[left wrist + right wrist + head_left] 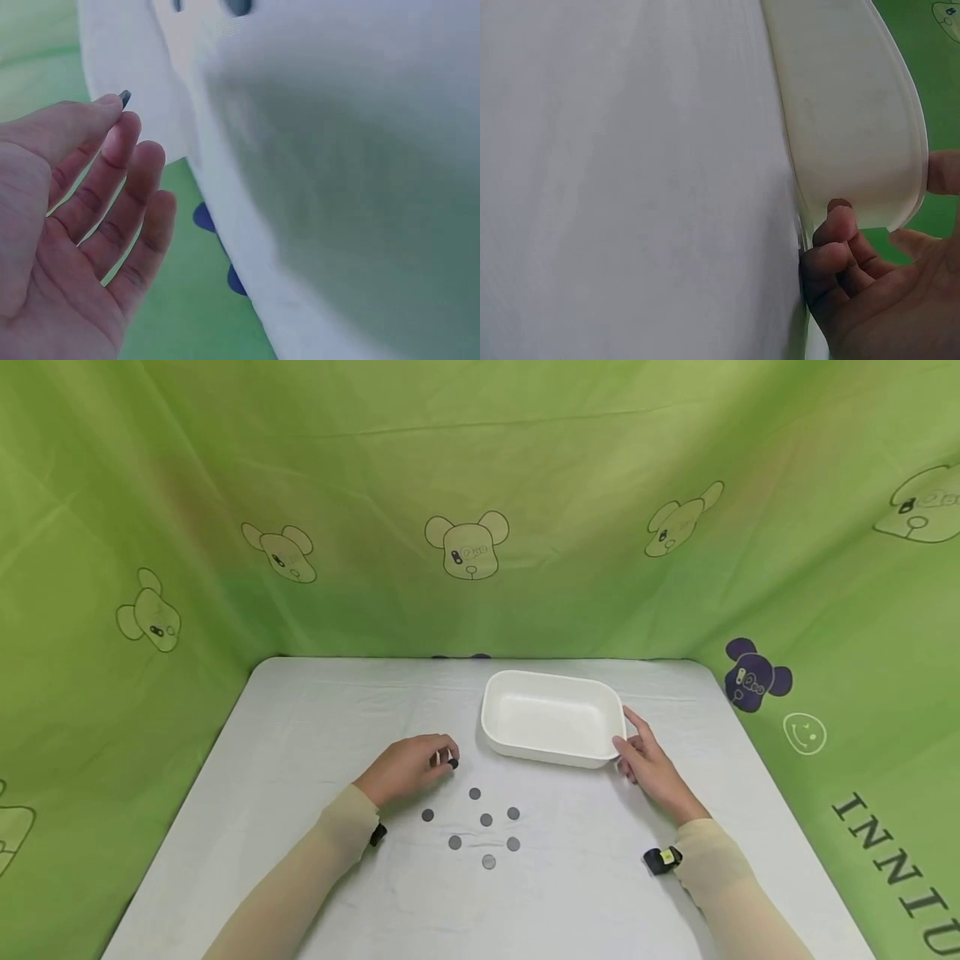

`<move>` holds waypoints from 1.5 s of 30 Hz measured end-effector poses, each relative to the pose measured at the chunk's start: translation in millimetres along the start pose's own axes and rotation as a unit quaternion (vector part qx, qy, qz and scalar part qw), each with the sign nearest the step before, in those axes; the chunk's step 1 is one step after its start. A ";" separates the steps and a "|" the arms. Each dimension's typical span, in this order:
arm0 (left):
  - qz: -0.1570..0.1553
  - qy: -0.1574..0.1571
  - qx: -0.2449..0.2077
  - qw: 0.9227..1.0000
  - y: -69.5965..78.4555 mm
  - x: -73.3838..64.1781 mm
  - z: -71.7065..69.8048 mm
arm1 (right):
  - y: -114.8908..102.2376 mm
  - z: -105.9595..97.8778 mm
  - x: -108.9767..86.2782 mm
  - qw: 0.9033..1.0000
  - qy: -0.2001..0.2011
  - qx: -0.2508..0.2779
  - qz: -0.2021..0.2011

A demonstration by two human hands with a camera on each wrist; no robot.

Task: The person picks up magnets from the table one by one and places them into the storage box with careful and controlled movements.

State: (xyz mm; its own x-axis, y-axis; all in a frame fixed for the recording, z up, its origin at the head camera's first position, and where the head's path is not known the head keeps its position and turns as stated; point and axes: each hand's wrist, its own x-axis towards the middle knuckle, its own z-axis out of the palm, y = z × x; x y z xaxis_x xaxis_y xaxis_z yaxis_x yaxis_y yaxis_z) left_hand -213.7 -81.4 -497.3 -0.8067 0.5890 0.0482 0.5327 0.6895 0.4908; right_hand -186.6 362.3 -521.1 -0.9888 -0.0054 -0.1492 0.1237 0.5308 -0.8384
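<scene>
My left hand [411,767] is over the table, left of the white basin [551,758]. Between its thumb and index fingertip it pinches a small dark disc [126,98], seen edge-on in the left wrist view; the other fingers curve loosely. Several flat grey coin-like discs [486,820] lie scattered on the table below and right of this hand. At the basin's right end, my right hand [654,772] holds the near corner, with the thumb at the rim and fingers against the outer wall. In the right wrist view, the basin wall [855,112] rises beside curled fingers [832,255].
A white cloth covers the table [585,893]. Green curtains [465,460] with bear-head prints hang behind it and along both sides. Black wrist cameras [662,860] are strapped at the sleeves. The basin stands near the table's back edge.
</scene>
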 end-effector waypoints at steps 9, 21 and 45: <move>0.003 0.023 -0.089 0.996 3.9 16.3 -9.5 | -3.4 1.0 -0.1 1.000 -0.008 0.002 -0.002; 0.028 0.025 -0.131 0.991 10.8 42.8 -14.5 | -4.7 1.8 3.2 1.000 -0.011 -0.006 0.005; 0.049 -0.005 -0.193 0.980 22.2 95.1 -10.8 | -2.4 -1.0 0.7 1.000 -0.016 0.001 0.012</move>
State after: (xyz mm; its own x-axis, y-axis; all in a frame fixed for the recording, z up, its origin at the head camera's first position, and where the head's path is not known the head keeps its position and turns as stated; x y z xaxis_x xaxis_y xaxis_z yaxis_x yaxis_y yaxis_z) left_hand -281.3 -14.6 -472.4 -0.7524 0.6505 0.1036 0.4692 0.4189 0.7774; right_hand -187.6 361.9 -518.7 -0.9821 -0.0200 -0.1872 0.1484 0.5293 -0.8353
